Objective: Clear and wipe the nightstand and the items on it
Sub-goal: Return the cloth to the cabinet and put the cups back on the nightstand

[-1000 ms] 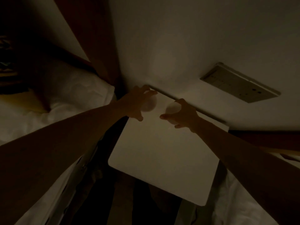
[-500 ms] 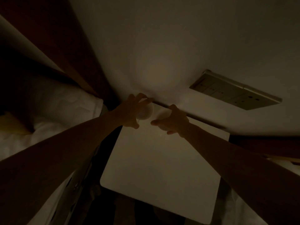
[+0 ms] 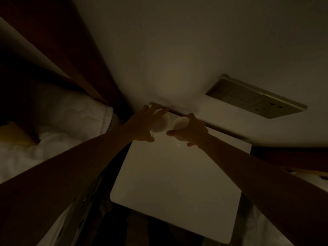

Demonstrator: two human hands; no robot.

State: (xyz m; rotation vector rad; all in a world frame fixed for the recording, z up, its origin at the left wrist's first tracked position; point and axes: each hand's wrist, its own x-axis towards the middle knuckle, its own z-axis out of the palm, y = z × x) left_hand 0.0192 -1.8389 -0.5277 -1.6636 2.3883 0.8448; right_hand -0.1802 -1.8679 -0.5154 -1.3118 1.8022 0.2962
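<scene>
The room is very dim. A pale square nightstand [image 3: 175, 185] stands against the wall between two beds. At its far left corner are two small white round objects, perhaps cups. My left hand [image 3: 142, 126] curls round the left white object [image 3: 161, 124]. My right hand [image 3: 191, 130] curls round the right white object [image 3: 180, 122]. The two objects sit side by side, almost touching, close to the wall. What they are exactly is hard to tell in the dark.
A socket and switch panel [image 3: 255, 96] is set in the wall above the nightstand's right side. A white pillow [image 3: 67, 118] and a dark wooden headboard [image 3: 74, 55] lie to the left. White bedding [image 3: 266, 228] shows at the lower right.
Both hands have stayed on the two white objects at the back corner. The view has shifted slightly, so the nightstand sits lower in the frame.
</scene>
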